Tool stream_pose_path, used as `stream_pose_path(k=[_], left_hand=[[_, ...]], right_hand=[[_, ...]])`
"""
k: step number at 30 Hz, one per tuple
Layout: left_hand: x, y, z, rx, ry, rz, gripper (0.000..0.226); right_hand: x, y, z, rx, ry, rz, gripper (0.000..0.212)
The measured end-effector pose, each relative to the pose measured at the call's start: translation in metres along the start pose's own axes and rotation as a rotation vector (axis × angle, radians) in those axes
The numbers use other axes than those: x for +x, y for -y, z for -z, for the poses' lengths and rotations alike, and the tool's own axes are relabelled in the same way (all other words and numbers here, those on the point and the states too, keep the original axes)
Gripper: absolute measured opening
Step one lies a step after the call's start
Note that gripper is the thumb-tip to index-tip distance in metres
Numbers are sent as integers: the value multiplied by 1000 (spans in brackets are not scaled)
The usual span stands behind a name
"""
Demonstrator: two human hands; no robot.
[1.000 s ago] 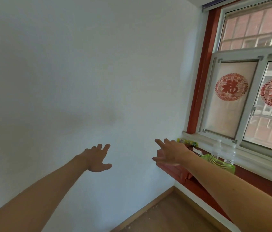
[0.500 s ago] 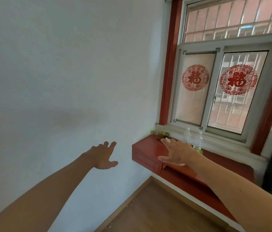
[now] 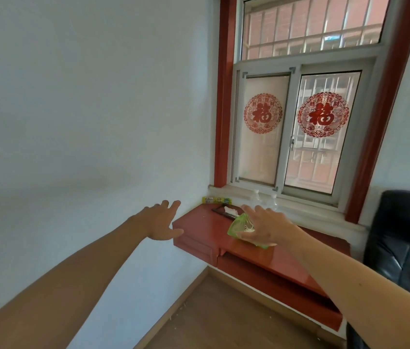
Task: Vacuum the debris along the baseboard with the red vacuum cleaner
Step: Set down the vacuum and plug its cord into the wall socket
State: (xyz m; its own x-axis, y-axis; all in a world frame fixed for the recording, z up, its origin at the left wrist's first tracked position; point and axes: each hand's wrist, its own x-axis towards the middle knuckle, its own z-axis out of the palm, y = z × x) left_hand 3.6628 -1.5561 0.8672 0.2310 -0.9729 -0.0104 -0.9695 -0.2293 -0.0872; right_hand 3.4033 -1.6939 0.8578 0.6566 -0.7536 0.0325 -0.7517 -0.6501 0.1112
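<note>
Decals [image 3: 322,114] with 福 on window [image 3: 293,71]

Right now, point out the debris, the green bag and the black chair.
debris [image 3: 185,305], head view, on the white specks.
green bag [image 3: 238,226], head view, on its left half.
chair [image 3: 405,235], head view, on its backrest.

I saw a green bag [image 3: 236,227] on the red ledge [image 3: 198,224], a yellow packet [image 3: 216,199] at its far corner, a black chair [image 3: 405,248] nearby.
</note>
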Motion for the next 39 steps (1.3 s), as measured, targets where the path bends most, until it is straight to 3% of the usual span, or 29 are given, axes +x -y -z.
stream_pose_path(k=[10,21,29,39], left_hand=[[60,2,-7,-52,-24,-151,87],[136,59,-79,-46,105,-366,87],[169,25,-178,-66,214,-559,79],[159,-36,-361,-87,491,-669,76]], right_hand=[[12,-28,-17,-28,10,-154,89],[37,16,-77,30,90,-379,88],[19,27,-176,144,193,-559,85],[-31,52,-354,264,435,-679,82]])
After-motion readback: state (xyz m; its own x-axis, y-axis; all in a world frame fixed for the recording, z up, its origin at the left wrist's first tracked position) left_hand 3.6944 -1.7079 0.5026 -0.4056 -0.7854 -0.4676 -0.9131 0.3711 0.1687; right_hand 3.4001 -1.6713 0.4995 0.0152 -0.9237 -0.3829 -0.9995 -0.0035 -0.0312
